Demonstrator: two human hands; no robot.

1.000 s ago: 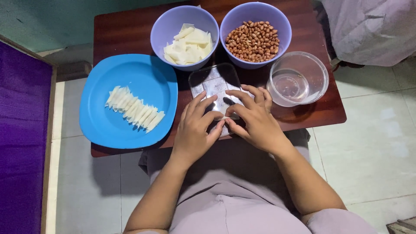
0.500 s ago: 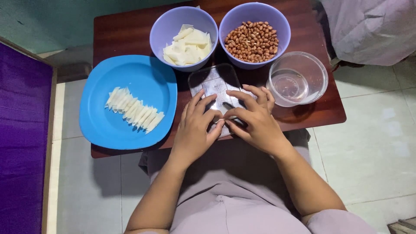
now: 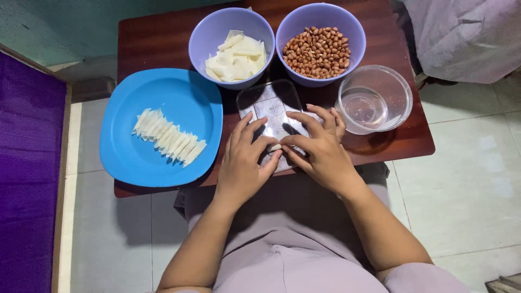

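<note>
My left hand (image 3: pixel 244 163) and my right hand (image 3: pixel 317 146) meet over a small clear board (image 3: pixel 268 103) near the front edge of a dark wooden table (image 3: pixel 157 38). Both pinch a small pale dough roll (image 3: pixel 275 147) between their fingertips. Left of the hands, a blue plate (image 3: pixel 163 163) holds a row of several finished pale rolls (image 3: pixel 168 138). Behind the board stand a lilac bowl of cut pale wrapper sheets (image 3: pixel 236 57) and a lilac bowl of peanuts (image 3: pixel 319 50).
A clear bowl of water (image 3: pixel 374 100) stands to the right of my right hand. The table is small and low, with tiled floor (image 3: pixel 477 179) around it. A purple panel (image 3: pixel 27 179) runs along the left, and grey cloth (image 3: pixel 467 32) lies at the top right.
My fingers have shifted slightly on the roll, with the fingertips of both hands drawn closer together. Everything else on the table is as it was.
</note>
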